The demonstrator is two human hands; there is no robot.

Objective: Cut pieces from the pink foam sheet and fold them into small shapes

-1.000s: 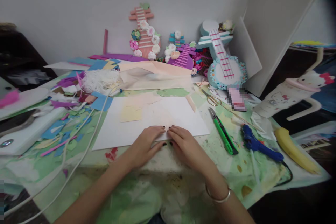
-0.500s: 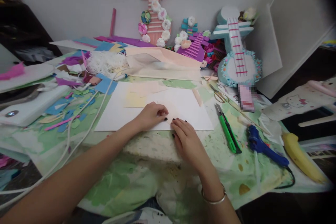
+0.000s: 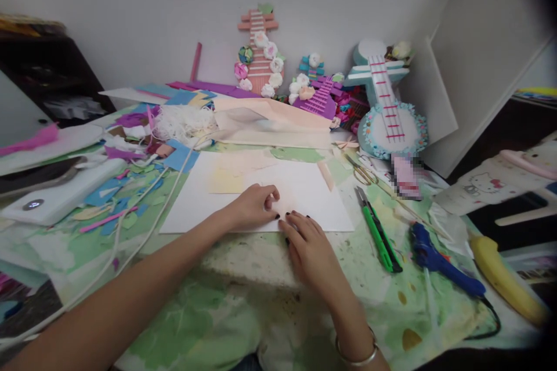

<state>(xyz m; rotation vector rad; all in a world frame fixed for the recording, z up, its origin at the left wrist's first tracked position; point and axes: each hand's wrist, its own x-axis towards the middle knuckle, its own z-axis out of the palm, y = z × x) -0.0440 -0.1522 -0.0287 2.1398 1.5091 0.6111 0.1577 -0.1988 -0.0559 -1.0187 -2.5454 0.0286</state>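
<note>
A white board [image 3: 183, 208] lies flat in front of me. My left hand [image 3: 255, 206] rests over its front middle with curled fingers, thumb tip near the index finger; what they hold, if anything, is too small to make out. Just right of it, my right hand [image 3: 307, 240] lays its fingers on the board's front edge, thumb apart and lower. The fingertips of both hands nearly meet. A faint peach tint shows on the board by them. On the board are a pale yellow paper piece [image 3: 227, 178] and, at the right, a small peach strip [image 3: 325, 176].
Right of the board lie a green utility knife [image 3: 379, 232], gold-handled scissors [image 3: 362, 171], a blue glue gun [image 3: 446, 261] and a banana [image 3: 507, 278]. Paper scraps [image 3: 108, 191] and a white cable [image 3: 152, 220] are on the left. Decorated paper instruments [image 3: 391, 110] stand behind.
The camera view has tilted up, so everything sits lower in the picture. The hands stay at the board's front edge, nearly unchanged, with the fingertips slightly closer together.
</note>
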